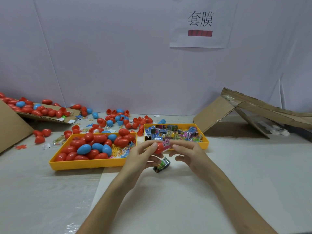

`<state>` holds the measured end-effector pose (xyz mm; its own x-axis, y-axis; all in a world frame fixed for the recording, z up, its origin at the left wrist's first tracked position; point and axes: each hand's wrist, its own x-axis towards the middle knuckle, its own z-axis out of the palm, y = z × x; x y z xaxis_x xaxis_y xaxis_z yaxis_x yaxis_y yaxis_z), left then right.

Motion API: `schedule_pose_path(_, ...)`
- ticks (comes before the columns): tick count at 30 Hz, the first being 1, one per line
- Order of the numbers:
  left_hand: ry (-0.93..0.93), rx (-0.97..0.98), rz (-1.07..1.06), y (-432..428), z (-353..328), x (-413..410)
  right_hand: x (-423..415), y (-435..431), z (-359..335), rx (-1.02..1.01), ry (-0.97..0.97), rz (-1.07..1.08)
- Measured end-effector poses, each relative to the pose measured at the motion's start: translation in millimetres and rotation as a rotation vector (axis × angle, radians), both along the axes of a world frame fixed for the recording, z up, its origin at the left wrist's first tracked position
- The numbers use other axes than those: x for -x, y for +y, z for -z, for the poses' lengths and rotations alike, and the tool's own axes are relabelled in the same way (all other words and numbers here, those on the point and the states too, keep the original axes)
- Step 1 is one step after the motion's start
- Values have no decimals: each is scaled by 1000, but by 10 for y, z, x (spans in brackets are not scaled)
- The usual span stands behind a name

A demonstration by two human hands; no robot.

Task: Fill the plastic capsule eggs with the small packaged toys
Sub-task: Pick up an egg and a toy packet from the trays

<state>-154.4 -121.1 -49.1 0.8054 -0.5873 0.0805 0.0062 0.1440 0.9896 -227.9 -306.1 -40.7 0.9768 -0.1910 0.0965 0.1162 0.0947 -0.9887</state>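
Note:
My left hand (143,155) holds a red capsule egg half (159,148) between thumb and fingers, just in front of the two trays. My right hand (187,151) pinches a pink packaged toy (167,144) at the half's open end. A second packaged toy (161,165), green and black, lies on the table under my hands. The left yellow tray (84,163) holds several red and blue eggs. The right yellow tray (205,138) is filled with several packaged toys.
Loose red and blue eggs and egg halves (118,119) are scattered behind the trays. A cardboard flap (49,115) at the back left carries more eggs. Folded cardboard (236,115) leans at the right. A white wall with a paper sign (200,22) stands behind.

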Motion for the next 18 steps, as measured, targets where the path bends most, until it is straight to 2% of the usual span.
schedule_pose_path(8, -11, -35, -7, 5, -3, -9, -19, -63, 34, 76, -114, 167)
schedule_pose_path(18, -76, -85, -21, -9, 12, 4, -39, 1, 82, 252, -151, 70)
